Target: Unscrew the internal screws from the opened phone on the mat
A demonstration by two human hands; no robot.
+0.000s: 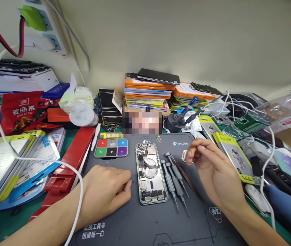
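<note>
An opened smartphone (151, 174) lies on the dark grey work mat (145, 229), its inner parts exposed. My left hand (106, 191) rests on the mat left of the phone, fingers curled in, with nothing visible in it. Raised over the mat's right side, my right hand (214, 167) has its fingers pinched together. A thin pale tip (193, 131) shows just beyond those fingertips; I cannot tell what it is or whether it is held. Between phone and right hand lie several grey screwdrivers (175, 179) and slim dark tweezers (186, 174).
Behind the left hand sits a colour-blocked screw tray (111, 148). A black tool holder (174, 122) stands at the back beside a blurred-out screen (142, 123). Boxes (147, 92) are stacked by the wall. A white cable (58, 163) crosses above my left forearm. Plastic bottles (250, 124) lie right.
</note>
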